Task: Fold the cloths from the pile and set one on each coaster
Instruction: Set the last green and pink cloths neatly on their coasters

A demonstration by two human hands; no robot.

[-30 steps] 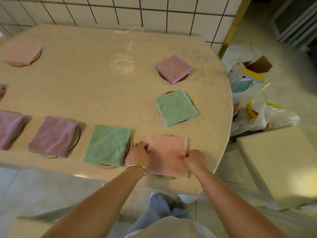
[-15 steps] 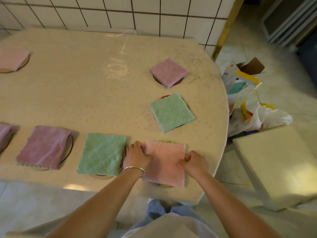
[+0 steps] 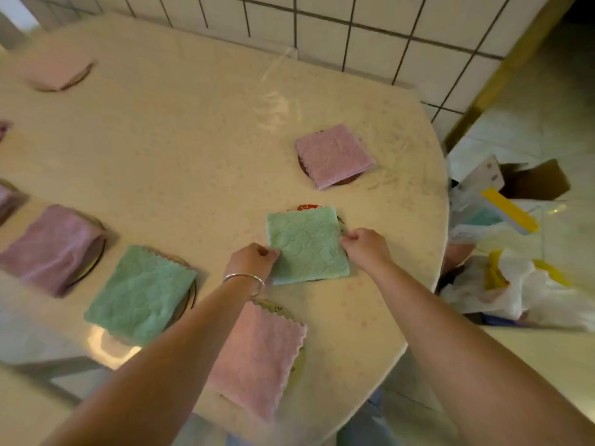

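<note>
1. A pale stone table [image 3: 180, 149] set against a tiled wall [image 3: 370, 30] carries the whole layout: folded cloths spaced round its curved edge, each apparently marking one place.

2. Plastic bags and a cardboard box [image 3: 528, 252] lie heaped on the floor to the right, clear of the work.

3. Both of the person's forearms reach in across the near edge so the far cloth can be handled from two sides at once.

4. Nearest the edge, a pink cloth [image 3: 257, 358] lies folded on its coaster, partly under the left forearm; a green cloth [image 3: 141, 294] and a mauve cloth [image 3: 51, 249] sit to its left, and another mauve cloth [image 3: 333, 154] lies farther back, all on round coasters.

5. The green cloth in hand [image 3: 306, 246] lies flat over a red-rimmed coaster [image 3: 307, 207], which peeps out at its far edge; seemingly it is being squared up.

6. The left hand [image 3: 252, 260], with a bangle at the wrist, has curled fingers pinching the cloth's left edge.

7. The right hand [image 3: 365, 247] nips the right edge likewise, its fingers bunched together.
</note>
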